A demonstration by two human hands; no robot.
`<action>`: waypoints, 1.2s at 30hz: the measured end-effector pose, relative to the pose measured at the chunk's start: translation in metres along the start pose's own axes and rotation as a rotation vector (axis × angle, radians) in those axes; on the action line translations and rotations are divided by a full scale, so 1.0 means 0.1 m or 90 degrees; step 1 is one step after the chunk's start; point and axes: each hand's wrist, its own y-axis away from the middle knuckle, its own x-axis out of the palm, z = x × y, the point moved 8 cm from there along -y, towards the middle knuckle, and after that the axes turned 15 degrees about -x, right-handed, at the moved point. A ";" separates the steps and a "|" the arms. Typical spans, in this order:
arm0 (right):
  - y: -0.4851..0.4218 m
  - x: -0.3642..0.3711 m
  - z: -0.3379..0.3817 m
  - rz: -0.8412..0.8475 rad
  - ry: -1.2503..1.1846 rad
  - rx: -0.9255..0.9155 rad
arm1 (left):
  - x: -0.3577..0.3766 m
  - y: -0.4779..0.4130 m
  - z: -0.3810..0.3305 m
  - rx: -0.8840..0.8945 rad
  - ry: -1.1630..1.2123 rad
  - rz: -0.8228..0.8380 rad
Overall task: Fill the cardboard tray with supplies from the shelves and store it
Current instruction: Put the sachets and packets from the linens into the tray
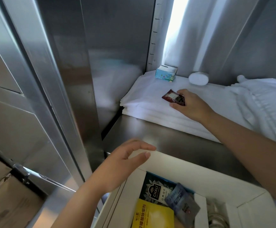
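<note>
Steel shelf: folded white linen.
White tray, at shelf's front edge: tea box, yellow packet, grey sachet.
Right hand: fingers closed on dark sachet lying on linen.
Left hand: loosely spread, fingertips at tray's corner.
Small blue box, white puck: at linen's back.

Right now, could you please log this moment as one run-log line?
right hand: grasping dark red packet on folded white linen | left hand: open, at cardboard tray corner | tray: holds packets
</note>
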 end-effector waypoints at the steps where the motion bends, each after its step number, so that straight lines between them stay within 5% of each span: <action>1: 0.00 0.01 -0.01 -0.003 -0.007 0.003 | 0.00 0.00 0.00 0.001 -0.003 0.000; 10: 0.05 -0.01 -0.03 -0.013 -0.142 0.001 | -0.01 -0.01 0.00 0.000 0.001 -0.003; 25: 0.61 -0.35 0.49 -0.056 -0.135 -0.081 | -0.02 0.01 -0.09 0.020 -0.005 -0.012; 36: 1.72 -0.46 1.32 0.066 -0.153 -0.148 | -0.01 0.03 -0.13 0.028 0.029 -0.015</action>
